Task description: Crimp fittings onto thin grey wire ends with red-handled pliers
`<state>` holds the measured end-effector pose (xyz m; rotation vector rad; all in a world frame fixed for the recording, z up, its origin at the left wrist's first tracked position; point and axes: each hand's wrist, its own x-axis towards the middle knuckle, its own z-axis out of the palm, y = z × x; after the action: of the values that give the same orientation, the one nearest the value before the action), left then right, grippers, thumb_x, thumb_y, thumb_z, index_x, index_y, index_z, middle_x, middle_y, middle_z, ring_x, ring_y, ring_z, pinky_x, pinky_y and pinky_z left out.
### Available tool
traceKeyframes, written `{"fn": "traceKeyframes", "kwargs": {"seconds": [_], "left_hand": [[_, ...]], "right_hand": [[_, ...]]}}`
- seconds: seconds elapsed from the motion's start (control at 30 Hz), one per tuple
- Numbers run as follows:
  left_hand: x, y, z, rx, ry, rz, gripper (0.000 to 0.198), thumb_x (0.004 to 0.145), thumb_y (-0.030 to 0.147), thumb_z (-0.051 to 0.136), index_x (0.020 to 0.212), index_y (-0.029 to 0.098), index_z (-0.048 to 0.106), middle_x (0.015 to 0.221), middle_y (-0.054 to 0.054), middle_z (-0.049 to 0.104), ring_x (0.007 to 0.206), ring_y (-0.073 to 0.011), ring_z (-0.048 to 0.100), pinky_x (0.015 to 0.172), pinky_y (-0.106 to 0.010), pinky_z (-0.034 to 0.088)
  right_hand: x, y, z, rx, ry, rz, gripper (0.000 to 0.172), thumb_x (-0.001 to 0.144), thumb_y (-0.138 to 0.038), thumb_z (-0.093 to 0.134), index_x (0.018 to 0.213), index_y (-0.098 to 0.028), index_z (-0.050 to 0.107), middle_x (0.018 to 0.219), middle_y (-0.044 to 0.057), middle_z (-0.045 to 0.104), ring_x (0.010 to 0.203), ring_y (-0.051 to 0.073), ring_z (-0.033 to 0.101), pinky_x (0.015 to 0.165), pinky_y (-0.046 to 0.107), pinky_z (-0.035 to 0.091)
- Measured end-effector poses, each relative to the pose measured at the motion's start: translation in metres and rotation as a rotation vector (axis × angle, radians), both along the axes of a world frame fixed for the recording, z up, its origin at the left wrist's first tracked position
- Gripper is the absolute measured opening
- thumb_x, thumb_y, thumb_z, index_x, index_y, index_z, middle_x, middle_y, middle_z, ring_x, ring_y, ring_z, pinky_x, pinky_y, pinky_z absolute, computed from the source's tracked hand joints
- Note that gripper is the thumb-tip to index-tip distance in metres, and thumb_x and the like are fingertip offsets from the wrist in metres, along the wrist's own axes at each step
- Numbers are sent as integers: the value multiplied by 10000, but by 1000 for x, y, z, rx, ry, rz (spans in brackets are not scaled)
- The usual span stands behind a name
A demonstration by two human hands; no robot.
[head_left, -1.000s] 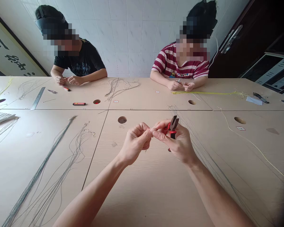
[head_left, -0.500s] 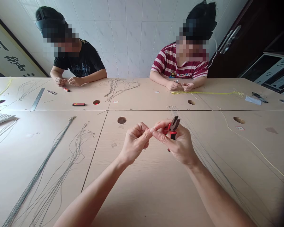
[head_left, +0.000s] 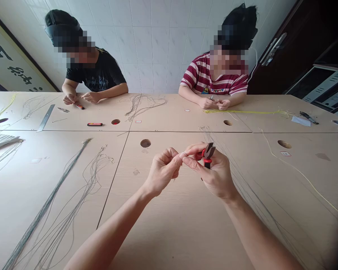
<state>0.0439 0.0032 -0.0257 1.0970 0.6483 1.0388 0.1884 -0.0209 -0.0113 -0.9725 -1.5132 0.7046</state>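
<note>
pliers tucked in right hand, metal end poking up, left hand pinched close by, contents unclear

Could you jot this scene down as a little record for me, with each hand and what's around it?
Left hand: thumb and fingers pinched, meeting the right hand's fingertips; anything between is too small to tell
Right hand: holds red-and-black pliers, tips pointing up
Left side of table: a dense bundle of grey-green cords, beside looser thin cords
Right side of table: one pale yellow cord
Far side: two people, one in a black T-shirt, one in a striped T-shirt
</note>
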Motion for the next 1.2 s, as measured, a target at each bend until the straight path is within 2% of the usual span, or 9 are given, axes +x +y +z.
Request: {"fn": "traceKeyframes", "kwargs": {"seconds": [0.23, 0.43, 0.57, 0.73, 0.9, 1.2], "left_hand": [[-1, 0, 0, -29, 2, -47, 468, 793, 508, 686, 651, 177, 389, 510, 101, 280, 443, -19, 208, 421, -172, 181], [-2, 2, 1, -95, -19, -169, 491, 813, 536, 651, 645, 187, 349, 539, 101, 207, 465, -27, 144, 435, -190, 130], [-4, 1, 3, -131, -16, -217, 488, 829, 532, 634, 647, 191, 337, 556, 100, 158, 469, -32, 119, 447, -206, 105], [-4, -1, 4, -128, -5, -225, 452, 854, 531, 600, 674, 186, 371, 568, 93, 167, 476, -37, 111, 459, -218, 98], [-4, -3, 6, -129, -12, -224, 470, 866, 546, 573, 666, 190, 340, 575, 89, 179, 469, -33, 113, 457, -222, 93], [-2, -1, 2, -127, 23, -167, 449, 867, 536, 576, 673, 177, 389, 588, 86, 168, 485, -39, 109, 460, -220, 97]], "right_hand": [[1, -1, 1, -2, -10, 26, 101, 830, -191, 677, 861, -259, 610, 845, -45, 622, 663, 89, 486, 656, 271, 414], [-1, 0, 1, -14, 19, 26, 98, 827, -230, 682, 819, -251, 587, 843, -46, 627, 653, 88, 487, 641, 265, 418], [0, -2, 2, -69, -23, 9, 72, 833, -260, 673, 892, -261, 631, 819, -32, 628, 642, 97, 501, 645, 276, 432], [-1, -2, 1, -52, -40, 4, 60, 857, -293, 642, 900, -252, 642, 762, -15, 629, 662, 120, 546, 684, 300, 461], [-3, 0, -2, -20, -23, -10, 37, 854, -256, 642, 891, -254, 636, 811, -15, 641, 693, 115, 570, 726, 293, 471], [-7, 1, -6, -21, -44, -85, 41, 841, -277, 647, 839, -242, 626, 852, -8, 640, 670, 114, 541, 665, 279, 449]]}}
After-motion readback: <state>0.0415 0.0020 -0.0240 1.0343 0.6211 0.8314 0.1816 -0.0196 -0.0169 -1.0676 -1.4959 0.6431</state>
